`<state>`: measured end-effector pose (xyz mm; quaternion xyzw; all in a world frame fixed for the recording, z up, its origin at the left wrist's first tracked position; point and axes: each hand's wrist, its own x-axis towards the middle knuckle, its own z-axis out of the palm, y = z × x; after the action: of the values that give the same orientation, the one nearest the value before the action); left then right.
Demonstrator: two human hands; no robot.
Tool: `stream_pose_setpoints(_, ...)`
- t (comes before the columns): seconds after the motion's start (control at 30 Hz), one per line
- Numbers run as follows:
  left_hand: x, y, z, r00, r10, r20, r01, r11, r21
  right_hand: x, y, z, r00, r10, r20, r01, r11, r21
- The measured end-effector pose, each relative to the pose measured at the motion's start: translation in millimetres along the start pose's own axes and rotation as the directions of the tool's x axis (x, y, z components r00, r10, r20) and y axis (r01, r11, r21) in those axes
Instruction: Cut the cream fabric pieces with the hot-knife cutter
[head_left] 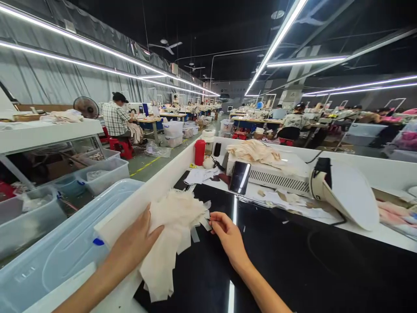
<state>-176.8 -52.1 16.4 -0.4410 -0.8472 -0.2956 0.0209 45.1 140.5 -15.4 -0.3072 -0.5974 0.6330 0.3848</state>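
Observation:
A loose stack of cream fabric pieces [172, 217] fans out over the left edge of the black glossy tabletop [293, 261]. My left hand [138, 230] holds the stack from its left side, with the thumb lying over the cloth and the other fingers partly hidden. Small pale strips [205, 222] stick out from the right edge of the stack. There my right hand [228, 237] is closed in a pinch, fingertips at the end of one strip.
A phone [239, 177] leans against a white vented box [270, 176] topped with cream cloth. A white lamp-like device [348, 193], paper scraps and a red bottle [200, 152] stand behind. Left is a clear blue lidded bin [74, 243]. Other people sit at sewing tables beyond.

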Motion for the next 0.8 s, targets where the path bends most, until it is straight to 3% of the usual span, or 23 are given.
stream_pose_setpoints(0.1, -7, 11, -6.2, 0.989, 0.140, -0.055, -0.128, 0.975, 0.183, -1, -2, 1, 1.000, -0.003, 0.004, 0.003, 0.999, -0.039)
stream_pose_setpoints(0.17, -11, 17, -10.1, 0.960, 0.254, -0.119, -0.207, 0.928, 0.308, -1, -3, 2, 1.000, -0.004, 0.012, 0.005, 0.998, -0.060)
stream_pose_setpoints(0.23, -13, 22, -11.0, 0.942, 0.308, -0.132, -0.246, 0.904, 0.350, -1, -4, 2, 1.000, -0.004, 0.018, 0.005, 0.997, -0.078)
stream_pose_setpoints(0.37, -9, 26, -3.3, 0.983, 0.175, 0.050, -0.182, 0.960, 0.214, -2, -6, 2, 1.000, -0.005, 0.028, 0.008, 0.994, -0.110)
stream_pose_setpoints(0.47, -1, 26, 4.3, 0.987, 0.073, 0.145, -0.088, 0.991, 0.102, -3, -6, 2, 0.999, -0.010, 0.037, 0.015, 0.991, -0.130)
stream_pose_setpoints(0.8, 13, 21, -1.0, 0.984, -0.017, 0.178, 0.047, 0.985, -0.165, -3, -3, 2, 0.997, -0.023, 0.073, 0.034, 0.988, -0.152)
